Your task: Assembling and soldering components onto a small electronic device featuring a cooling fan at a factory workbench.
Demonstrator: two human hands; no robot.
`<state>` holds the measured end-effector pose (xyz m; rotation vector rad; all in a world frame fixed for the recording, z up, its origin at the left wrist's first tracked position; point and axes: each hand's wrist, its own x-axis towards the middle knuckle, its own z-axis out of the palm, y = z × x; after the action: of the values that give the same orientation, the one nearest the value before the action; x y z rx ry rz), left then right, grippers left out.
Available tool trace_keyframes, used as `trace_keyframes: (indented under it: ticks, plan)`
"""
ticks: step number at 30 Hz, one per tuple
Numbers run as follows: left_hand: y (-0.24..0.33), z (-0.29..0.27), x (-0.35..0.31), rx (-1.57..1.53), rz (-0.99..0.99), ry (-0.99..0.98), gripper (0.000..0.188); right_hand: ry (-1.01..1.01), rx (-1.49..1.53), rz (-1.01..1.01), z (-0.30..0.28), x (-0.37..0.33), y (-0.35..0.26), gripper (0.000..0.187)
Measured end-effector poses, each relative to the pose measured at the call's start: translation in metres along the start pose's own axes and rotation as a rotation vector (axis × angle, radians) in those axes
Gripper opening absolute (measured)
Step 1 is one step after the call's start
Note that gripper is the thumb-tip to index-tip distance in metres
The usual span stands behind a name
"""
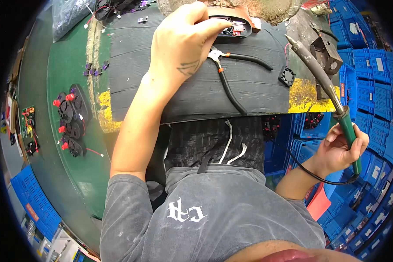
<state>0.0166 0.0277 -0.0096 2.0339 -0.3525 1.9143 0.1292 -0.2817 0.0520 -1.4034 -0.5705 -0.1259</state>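
Note:
My right hand (343,150) is wrapped around the green handle of a soldering iron (316,70), whose tip points up and left over the work board. At the far edge my left hand (179,43) is closed, thumb and forefinger pinched over an oval black housing (247,30). Whatever sits between those fingertips is too small to make out. Inside the housing are a small red circuit board (238,29) and part of a fan. Below the left hand lie cutting pliers (227,83) with black handles spread apart, their jaws partly hidden by the hand.
A small black fan (287,76) with a thin wire rests on the black board (135,70), near a brown metal bracket (326,56). Several black housings with red parts (72,115) lie on the green table at left. Blue crates (371,70) are stacked at right.

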Motion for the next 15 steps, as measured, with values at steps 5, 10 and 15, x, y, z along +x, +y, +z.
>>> trace_keyframes:
  ticks: [5,10,15]
  plan:
    - [0.017,-0.018,0.004,0.361,-0.409,-0.582,0.024,-0.060,-0.024,0.009,0.028,0.010,0.005,0.030]
    - [0.018,-0.021,0.012,0.373,-0.441,-0.593,0.022,-0.086,-0.032,0.051,0.053,0.012,0.020,0.029]
    - [0.018,-0.021,0.010,0.342,-0.473,-0.569,0.020,-0.091,-0.069,0.033,0.063,0.013,0.024,0.028]
